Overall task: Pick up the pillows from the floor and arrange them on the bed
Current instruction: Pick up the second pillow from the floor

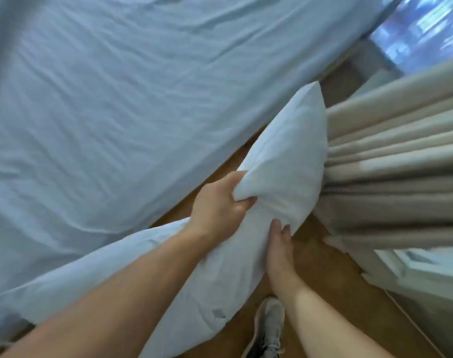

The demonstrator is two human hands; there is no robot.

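Observation:
A white pillow (284,156) is held up above the wooden floor (323,267), between the bed and the curtain. My left hand (217,202) is clenched on its near left edge, bunching the fabric. On the near right corner, my right hand (279,249) grips from below with its fingers curled into the cover. A second white pillow (215,285) lies lower, under my left forearm, against the bed's side. The bed (104,99), covered in a wrinkled pale blue sheet, fills the left and top of the view.
Beige pleated curtains (401,164) hang close on the right, touching the raised pillow. A window (426,29) shows at the top right. My grey shoe (269,329) stands on the floor strip between bed and curtain.

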